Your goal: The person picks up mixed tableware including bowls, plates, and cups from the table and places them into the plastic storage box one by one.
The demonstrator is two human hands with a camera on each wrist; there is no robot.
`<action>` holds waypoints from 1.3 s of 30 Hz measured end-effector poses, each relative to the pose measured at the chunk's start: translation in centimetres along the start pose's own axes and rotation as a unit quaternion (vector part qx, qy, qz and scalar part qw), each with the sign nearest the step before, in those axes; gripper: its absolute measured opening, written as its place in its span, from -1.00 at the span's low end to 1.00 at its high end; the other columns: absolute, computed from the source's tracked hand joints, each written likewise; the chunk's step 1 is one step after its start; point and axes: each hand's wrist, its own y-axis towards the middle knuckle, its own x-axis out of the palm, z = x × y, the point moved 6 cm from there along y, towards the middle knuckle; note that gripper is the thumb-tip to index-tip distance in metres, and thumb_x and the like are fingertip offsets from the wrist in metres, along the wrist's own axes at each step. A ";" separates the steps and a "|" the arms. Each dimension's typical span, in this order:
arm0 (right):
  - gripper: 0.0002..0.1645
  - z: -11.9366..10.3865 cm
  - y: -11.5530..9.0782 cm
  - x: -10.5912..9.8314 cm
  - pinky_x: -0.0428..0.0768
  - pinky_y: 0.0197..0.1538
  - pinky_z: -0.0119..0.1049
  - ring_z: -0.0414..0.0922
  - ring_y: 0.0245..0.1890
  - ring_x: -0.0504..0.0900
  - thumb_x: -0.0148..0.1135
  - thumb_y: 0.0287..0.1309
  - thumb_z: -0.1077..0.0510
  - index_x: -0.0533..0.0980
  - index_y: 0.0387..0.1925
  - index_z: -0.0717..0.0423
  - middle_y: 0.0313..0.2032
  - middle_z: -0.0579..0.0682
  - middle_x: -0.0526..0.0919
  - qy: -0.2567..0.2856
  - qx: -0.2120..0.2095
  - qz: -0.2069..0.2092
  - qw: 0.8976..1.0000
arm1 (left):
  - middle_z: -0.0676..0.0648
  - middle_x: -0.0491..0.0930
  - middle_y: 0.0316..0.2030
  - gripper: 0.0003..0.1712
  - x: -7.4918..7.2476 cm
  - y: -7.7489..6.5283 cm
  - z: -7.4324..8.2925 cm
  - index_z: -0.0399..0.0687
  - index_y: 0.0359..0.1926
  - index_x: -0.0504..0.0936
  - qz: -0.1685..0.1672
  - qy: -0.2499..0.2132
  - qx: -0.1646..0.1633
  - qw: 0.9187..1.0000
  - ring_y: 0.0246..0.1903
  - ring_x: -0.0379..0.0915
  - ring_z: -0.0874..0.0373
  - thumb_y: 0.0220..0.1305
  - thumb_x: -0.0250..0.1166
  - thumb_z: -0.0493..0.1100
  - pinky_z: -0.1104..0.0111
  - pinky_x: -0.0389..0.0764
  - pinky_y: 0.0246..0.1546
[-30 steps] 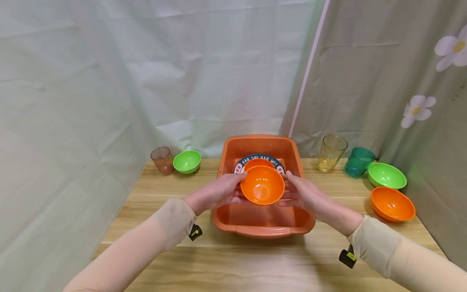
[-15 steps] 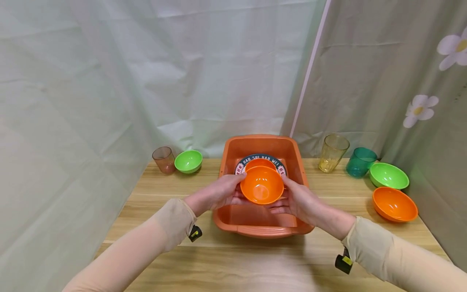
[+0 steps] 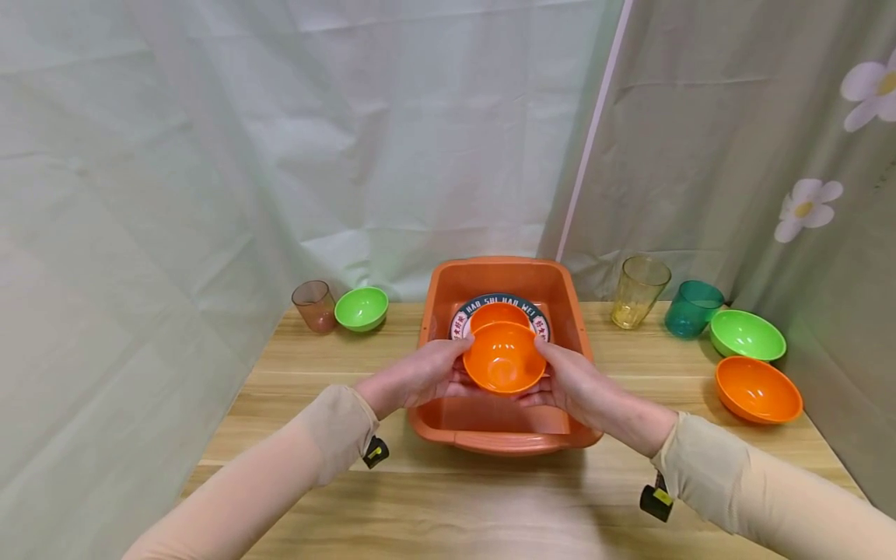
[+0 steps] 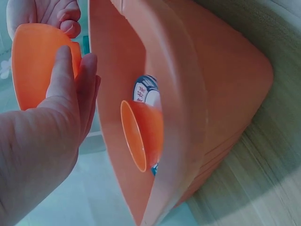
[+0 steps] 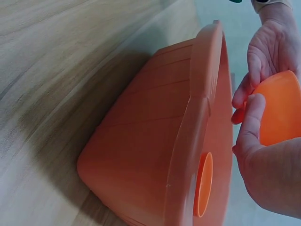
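Note:
Both hands hold a small orange bowl [image 3: 504, 362] above a terracotta-coloured basin [image 3: 504, 442]. My left hand [image 3: 423, 375] grips its left side, thumb at the rim and fingers underneath. On the opposite side my right hand [image 3: 581, 385] grips it the same way. Inside the basin lies a plate [image 3: 488, 301] with a dark, lettered rim, and another orange bowl [image 3: 498, 313] sits on it, partly hidden by the held one. The left wrist view shows this second bowl [image 4: 150, 132] and part of the plate [image 4: 145, 88].
A brownish cup [image 3: 314, 307] and a green bowl [image 3: 361, 309] stand at the table's back left. Towards the right are a yellow glass [image 3: 639, 292], a teal cup [image 3: 693, 309], a green bowl [image 3: 747, 336] and a larger orange bowl [image 3: 758, 390]. Curtains surround the table [image 3: 448, 505].
My right hand has shifted left and closed in on the bowl, its fingers now under it and thumb at the rim. The bowl and left hand have lowered slightly.

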 end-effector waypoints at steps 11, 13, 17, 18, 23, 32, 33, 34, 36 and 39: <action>-0.29 0.3 0.3 -0.2 0.72 -0.03 -0.12 0.03 -0.25 0.76 -0.26 0.64 -0.17 0.18 0.41 0.35 -0.11 0.16 0.73 0.003 0.003 -0.001 1.000 | -0.32 0.67 -0.01 -0.31 -0.1 -0.2 -0.1 -0.42 0.37 0.36 -0.014 0.051 0.011 0.999 -0.01 0.66 -0.16 0.66 -0.14 0.14 0.05 0.64 0.07; -0.30 0.3 0.4 -0.2 0.72 -0.03 -0.11 0.02 -0.25 0.76 -0.26 0.64 -0.16 0.19 0.41 0.34 -0.11 0.16 0.73 0.000 0.002 -0.001 1.000 | -0.30 0.69 -0.06 -0.30 -0.3 -0.4 0.2 -0.42 0.32 0.41 -0.008 0.091 0.021 0.996 -0.03 0.67 -0.18 0.66 -0.15 0.16 0.06 0.65 0.05; -0.31 0.1 0.5 -0.6 0.72 -0.02 -0.09 0.03 -0.25 0.76 -0.25 0.64 -0.15 0.18 0.43 0.32 -0.08 0.18 0.70 -0.003 -0.001 0.010 1.000 | -0.28 0.62 0.06 -0.31 -0.7 -0.9 0.9 -0.35 0.34 0.41 -0.001 0.187 0.056 0.981 0.07 0.59 -0.23 0.65 -0.15 0.18 0.04 0.65 0.07; -0.31 0.0 0.6 -0.8 0.72 0.00 -0.08 0.03 -0.24 0.76 -0.24 0.65 -0.13 0.16 0.44 0.32 -0.05 0.19 0.69 -0.003 -0.004 0.013 1.000 | -0.28 0.57 0.14 -0.30 -0.9 -1.1 1.2 -0.33 0.39 0.38 0.002 0.217 0.068 0.974 0.13 0.55 -0.23 0.65 -0.16 0.18 0.03 0.64 0.09; -0.30 -0.5 1.1 -1.6 0.67 0.08 -0.03 0.08 -0.18 0.75 -0.29 0.66 -0.08 0.02 0.52 0.34 0.13 0.35 0.54 -0.007 -0.022 0.017 1.000 | -0.21 0.24 0.49 -0.19 -1.3 -2.2 2.4 -0.24 0.56 0.19 0.044 0.432 0.140 0.890 0.47 0.15 -0.14 0.62 -0.16 0.26 0.04 0.25 0.43; -0.28 -2.0 2.6 -3.5 0.67 0.08 -0.05 0.09 -0.14 0.74 -0.34 0.67 -0.04 -0.08 0.56 0.35 0.19 0.47 0.47 -0.022 -0.038 0.052 0.998 | -0.16 -0.13 0.61 -0.12 -0.7 -4.1 2.4 -0.03 0.63 0.03 0.074 0.668 0.225 0.706 0.55 -0.08 -0.19 0.56 -0.16 0.38 0.00 0.09 0.49; -0.27 -2.2 2.8 -3.7 0.66 0.09 -0.05 0.09 -0.13 0.74 -0.34 0.67 -0.05 -0.10 0.57 0.35 0.20 0.47 0.46 -0.024 -0.039 0.057 0.997 | -0.16 -0.15 0.62 -0.12 -0.4 -4.3 2.3 -0.01 0.63 0.04 0.071 0.692 0.237 0.678 0.55 -0.11 -0.19 0.55 -0.18 0.39 -0.01 0.05 0.50; -0.27 -2.4 3.1 -3.9 0.66 0.09 -0.05 0.09 -0.13 0.74 -0.34 0.67 -0.05 -0.10 0.57 0.35 0.20 0.48 0.45 -0.025 -0.039 0.062 0.997 | -0.16 -0.16 0.62 -0.13 -0.1 -4.5 2.1 0.00 0.63 0.04 0.065 0.714 0.252 0.650 0.56 -0.15 -0.19 0.55 -0.19 0.39 -0.02 0.00 0.52; -0.27 -2.8 3.5 -4.2 0.65 0.10 -0.05 0.07 -0.12 0.73 -0.36 0.67 -0.05 -0.12 0.57 0.35 0.24 0.48 0.40 -0.040 -0.042 0.067 0.996 | -0.16 -0.17 0.62 -0.12 0.6 -5.0 1.6 0.06 0.64 0.03 0.050 0.753 0.271 0.597 0.58 -0.26 -0.15 0.54 -0.25 0.43 -0.04 -0.12 0.53; -0.27 -3.5 4.2 -4.6 0.63 0.12 -0.04 0.09 -0.08 0.71 -0.39 0.67 -0.05 -0.11 0.56 0.37 0.26 0.47 0.37 -0.073 -0.047 0.067 0.994 | -0.13 -0.21 0.63 -0.12 1.7 -5.6 0.7 0.17 0.65 -0.03 0.018 0.785 0.295 0.544 0.60 -0.41 -0.07 0.52 -0.33 0.47 -0.04 -0.26 0.54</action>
